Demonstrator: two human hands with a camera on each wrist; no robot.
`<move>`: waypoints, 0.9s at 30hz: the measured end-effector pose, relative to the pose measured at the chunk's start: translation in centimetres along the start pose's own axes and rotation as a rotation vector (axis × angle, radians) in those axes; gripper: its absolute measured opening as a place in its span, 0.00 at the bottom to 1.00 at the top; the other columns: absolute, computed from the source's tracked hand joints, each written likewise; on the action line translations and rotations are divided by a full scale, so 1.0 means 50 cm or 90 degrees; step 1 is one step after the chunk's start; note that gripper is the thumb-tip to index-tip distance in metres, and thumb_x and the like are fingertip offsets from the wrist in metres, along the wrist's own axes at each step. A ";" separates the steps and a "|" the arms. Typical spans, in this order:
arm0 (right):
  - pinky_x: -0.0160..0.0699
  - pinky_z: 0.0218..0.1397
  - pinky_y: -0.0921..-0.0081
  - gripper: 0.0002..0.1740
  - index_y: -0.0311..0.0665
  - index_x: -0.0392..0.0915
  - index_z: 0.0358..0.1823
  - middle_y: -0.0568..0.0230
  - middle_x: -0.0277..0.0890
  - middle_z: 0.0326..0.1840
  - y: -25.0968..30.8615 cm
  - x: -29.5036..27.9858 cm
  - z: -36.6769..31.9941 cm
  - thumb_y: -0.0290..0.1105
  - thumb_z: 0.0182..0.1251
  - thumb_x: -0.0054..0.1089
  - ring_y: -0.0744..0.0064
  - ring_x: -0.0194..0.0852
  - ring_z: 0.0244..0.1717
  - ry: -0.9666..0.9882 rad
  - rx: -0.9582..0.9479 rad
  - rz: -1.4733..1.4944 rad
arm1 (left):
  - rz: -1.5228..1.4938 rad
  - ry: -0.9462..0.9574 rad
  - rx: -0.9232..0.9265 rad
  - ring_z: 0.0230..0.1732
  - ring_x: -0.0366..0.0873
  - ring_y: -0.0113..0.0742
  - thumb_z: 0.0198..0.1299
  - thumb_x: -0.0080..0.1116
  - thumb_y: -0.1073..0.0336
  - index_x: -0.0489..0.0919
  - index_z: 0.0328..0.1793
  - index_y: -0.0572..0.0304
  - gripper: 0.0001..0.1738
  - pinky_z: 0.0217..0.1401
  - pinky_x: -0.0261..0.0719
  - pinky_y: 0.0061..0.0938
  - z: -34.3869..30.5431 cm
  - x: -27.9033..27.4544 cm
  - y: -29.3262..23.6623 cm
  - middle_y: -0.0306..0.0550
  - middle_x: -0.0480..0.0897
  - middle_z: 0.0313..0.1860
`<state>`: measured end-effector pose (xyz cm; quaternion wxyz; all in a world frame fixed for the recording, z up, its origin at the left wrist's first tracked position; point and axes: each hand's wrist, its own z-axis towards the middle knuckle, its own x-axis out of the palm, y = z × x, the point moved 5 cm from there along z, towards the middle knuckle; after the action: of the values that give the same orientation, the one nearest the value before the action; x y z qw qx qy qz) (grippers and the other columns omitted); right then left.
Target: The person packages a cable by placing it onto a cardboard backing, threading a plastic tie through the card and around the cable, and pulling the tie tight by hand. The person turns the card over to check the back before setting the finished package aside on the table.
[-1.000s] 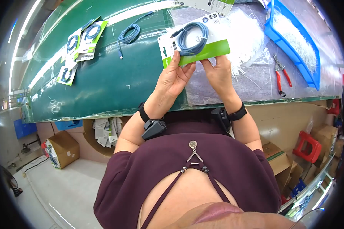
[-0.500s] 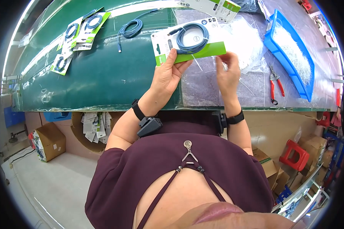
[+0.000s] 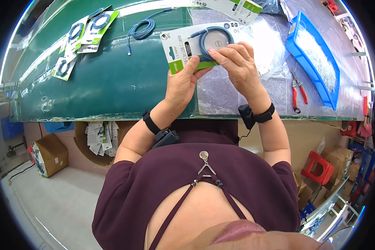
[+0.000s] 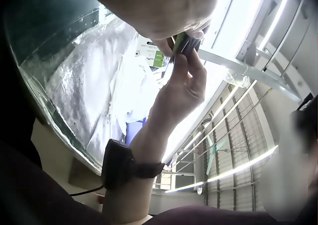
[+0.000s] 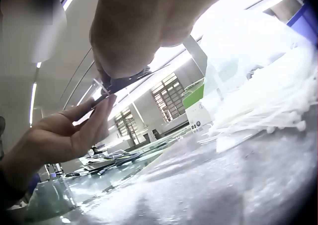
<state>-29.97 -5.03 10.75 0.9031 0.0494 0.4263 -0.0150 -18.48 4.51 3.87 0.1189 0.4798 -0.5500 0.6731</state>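
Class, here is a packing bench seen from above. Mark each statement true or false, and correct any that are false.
1. The left hand holds the card that bears a coiled cable. True.
2. The right hand rests on the pliers. False: it is at the card, covering part of the coiled cable.
3. The blue tray holds thin white strips. True.
4. The pliers lie inside the blue tray. False: they lie on the table beside it.
5. The loose cable on the green surface is red. False: it is blue.
6. The pliers have red handles. True.
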 end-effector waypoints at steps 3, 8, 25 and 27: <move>0.64 0.57 0.67 0.18 0.48 0.81 0.45 0.72 0.76 0.49 -0.004 -0.006 0.004 0.27 0.50 0.64 0.69 0.70 0.50 -0.010 -0.062 0.026 | 0.007 -0.005 0.000 0.50 0.81 0.43 0.66 0.55 0.69 0.72 0.58 0.64 0.16 0.55 0.83 0.41 0.006 0.000 -0.012 0.49 0.80 0.50; 0.65 0.57 0.64 0.14 0.49 0.82 0.40 0.75 0.76 0.50 0.024 -0.041 -0.001 0.29 0.49 0.65 0.70 0.70 0.51 -0.069 -0.112 0.013 | -0.007 0.014 -0.007 0.50 0.81 0.43 0.65 0.55 0.71 0.72 0.58 0.65 0.16 0.55 0.83 0.41 0.002 0.023 -0.015 0.50 0.80 0.51; 0.61 0.58 0.60 0.16 0.45 0.83 0.38 0.69 0.73 0.50 0.055 -0.039 -0.066 0.28 0.43 0.69 0.65 0.69 0.54 -0.257 0.037 -0.021 | 0.593 0.434 0.606 0.47 0.83 0.50 0.50 0.66 0.73 0.81 0.46 0.70 0.16 0.51 0.85 0.40 -0.051 0.162 -0.148 0.55 0.81 0.45; 0.59 0.58 0.59 0.18 0.44 0.83 0.34 0.74 0.74 0.46 0.052 -0.031 -0.058 0.28 0.34 0.70 0.60 0.67 0.53 -0.222 0.141 0.054 | 0.607 0.444 0.624 0.47 0.83 0.51 0.50 0.67 0.73 0.81 0.47 0.70 0.17 0.52 0.84 0.39 -0.052 0.167 -0.156 0.55 0.81 0.45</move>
<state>-33.00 -2.15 10.33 0.9520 0.1631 0.2571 -0.0316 -18.74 6.52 15.41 -0.2440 -0.0518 -0.2671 0.9308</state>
